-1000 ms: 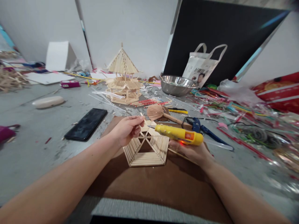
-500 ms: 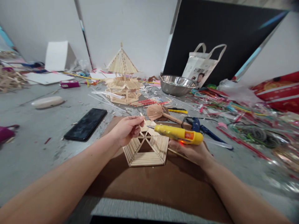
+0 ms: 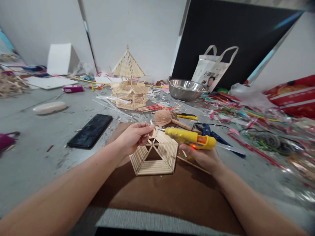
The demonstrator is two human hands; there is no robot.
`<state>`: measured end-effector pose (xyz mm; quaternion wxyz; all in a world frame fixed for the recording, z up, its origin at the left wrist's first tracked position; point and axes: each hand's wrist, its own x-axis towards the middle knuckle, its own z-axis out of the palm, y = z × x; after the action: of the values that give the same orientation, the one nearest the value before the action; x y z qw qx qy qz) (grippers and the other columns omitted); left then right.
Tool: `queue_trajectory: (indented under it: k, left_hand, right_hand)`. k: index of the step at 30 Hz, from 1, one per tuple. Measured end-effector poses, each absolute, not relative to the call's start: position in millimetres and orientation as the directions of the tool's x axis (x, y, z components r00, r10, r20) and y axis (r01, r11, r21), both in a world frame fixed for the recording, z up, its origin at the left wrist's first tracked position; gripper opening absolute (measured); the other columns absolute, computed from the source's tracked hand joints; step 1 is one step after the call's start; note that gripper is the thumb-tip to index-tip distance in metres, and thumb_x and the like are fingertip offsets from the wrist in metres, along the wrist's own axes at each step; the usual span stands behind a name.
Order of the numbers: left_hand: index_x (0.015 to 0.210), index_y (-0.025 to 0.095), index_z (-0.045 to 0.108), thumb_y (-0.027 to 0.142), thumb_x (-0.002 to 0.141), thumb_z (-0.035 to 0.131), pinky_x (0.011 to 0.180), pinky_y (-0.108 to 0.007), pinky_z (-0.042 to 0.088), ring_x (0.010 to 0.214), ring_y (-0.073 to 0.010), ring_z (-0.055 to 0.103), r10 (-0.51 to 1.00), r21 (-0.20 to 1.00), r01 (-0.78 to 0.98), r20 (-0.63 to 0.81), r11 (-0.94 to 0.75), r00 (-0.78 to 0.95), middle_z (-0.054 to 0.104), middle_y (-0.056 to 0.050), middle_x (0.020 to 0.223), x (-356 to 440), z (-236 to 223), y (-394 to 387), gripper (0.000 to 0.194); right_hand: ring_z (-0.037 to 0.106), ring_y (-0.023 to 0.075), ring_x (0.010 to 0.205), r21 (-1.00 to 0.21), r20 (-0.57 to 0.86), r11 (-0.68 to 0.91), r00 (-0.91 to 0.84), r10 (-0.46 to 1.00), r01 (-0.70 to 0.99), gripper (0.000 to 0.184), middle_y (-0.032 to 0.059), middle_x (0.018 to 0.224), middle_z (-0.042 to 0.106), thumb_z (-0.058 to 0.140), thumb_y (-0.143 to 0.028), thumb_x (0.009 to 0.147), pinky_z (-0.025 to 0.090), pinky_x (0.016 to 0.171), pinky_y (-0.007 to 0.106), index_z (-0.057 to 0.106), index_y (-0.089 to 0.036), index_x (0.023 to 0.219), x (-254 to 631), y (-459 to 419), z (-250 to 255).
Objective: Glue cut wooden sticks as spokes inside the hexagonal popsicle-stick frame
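Note:
My left hand [image 3: 135,137] pinches a short wooden stick [image 3: 151,122] above the far left side of a hexagonal stick frame [image 3: 154,166]. The frame lies on a brown board [image 3: 152,196], with rows of sticks along its sides and open gaps round its hub. Wrapped round a yellow hot glue gun [image 3: 187,136], my right hand [image 3: 203,157] is at the frame's right; the fingers are partly hidden under the gun. A red light glows on the gun, and its metal nozzle points left, close to my left fingertips. Another thin stick [image 3: 193,164] lies beneath my right hand.
Behind stands a stick pavilion model [image 3: 129,82]. A black phone [image 3: 90,131] lies left of the board. Further back are a metal bowl [image 3: 188,90], a yellow cutter [image 3: 187,116] and a fan-shaped brown piece [image 3: 163,118]. Blue-handled pliers-like tool [image 3: 221,139] and scraps lie right.
The glue gun has risen slightly and shifted right, its nozzle now higher beside the left fingertips. A small pale stick now shows by my right thumb. My left hand has barely moved.

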<state>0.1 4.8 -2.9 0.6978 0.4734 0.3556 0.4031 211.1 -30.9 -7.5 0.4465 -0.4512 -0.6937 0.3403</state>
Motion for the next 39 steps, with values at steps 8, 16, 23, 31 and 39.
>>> queue_trajectory:
  k: [8,16,23,31,39]
  left_hand:
    - [0.063,0.014,0.054,0.031,0.068,0.055,0.041,-0.016,0.025,0.043,-0.0038,0.035,0.91,0.997,0.069,0.004,-0.036,0.415,0.046,0.004,0.051,5.4,-4.8,-0.8,0.018]
    - [0.065,0.014,0.055,0.032,0.069,0.053,0.053,-0.019,0.034,0.055,-0.0081,0.044,0.901,0.975,0.165,0.067,-0.151,0.428,0.051,0.001,0.06,4.8,-7.1,0.5,0.019]
    - [0.066,0.014,0.055,0.033,0.07,0.051,0.054,-0.019,0.034,0.056,-0.0085,0.044,0.898,0.959,0.21,0.083,-0.189,0.431,0.051,0.001,0.06,4.6,-7.7,1.3,0.02]
    - [0.065,0.015,0.055,0.033,0.069,0.052,0.053,-0.019,0.033,0.055,-0.0088,0.042,0.897,0.952,0.215,0.11,-0.219,0.428,0.05,0.001,0.059,3.7,-10.0,2.3,0.02]
    - [0.065,0.015,0.054,0.033,0.071,0.049,0.054,-0.019,0.033,0.056,-0.0086,0.043,0.891,0.94,0.247,0.107,-0.234,0.441,0.05,0.001,0.06,3.2,-10.7,2.9,0.02]
  right_hand:
    - [0.059,0.0194,0.079,-0.908,0.302,0.32,-0.105,0.947,0.271,0.023,0.0023,0.086,0.063,0.061,-0.031,0.063,0.051,0.067,0.034,0.058,-0.022,0.084,209.5,-29.7,-3.8]
    - [0.059,0.0171,0.071,-0.917,0.269,0.29,-0.111,0.957,0.274,0.022,0.0022,0.08,0.063,0.061,-0.034,0.062,0.051,0.06,0.031,0.059,-0.021,0.079,209.1,-28.7,-7.1]
    - [0.059,0.0158,0.066,-0.91,0.276,0.302,-0.126,0.953,0.283,0.025,0.0025,0.078,0.064,0.062,-0.035,0.062,0.051,0.059,0.03,0.061,-0.02,0.082,209.7,-27.9,-7.4]
    - [0.059,0.0169,0.07,-0.916,0.278,0.303,-0.127,0.952,0.263,0.029,0.0029,0.08,0.064,0.062,-0.036,0.062,0.051,0.061,0.031,0.062,-0.021,0.086,208.0,-29.3,-6.2]
    - [0.06,0.016,0.07,-0.928,0.266,0.291,-0.133,0.955,0.234,0.026,0.0017,0.08,0.064,0.064,-0.033,0.06,0.05,0.064,0.032,0.06,-0.021,0.082,211.2,-26.9,-9.8]
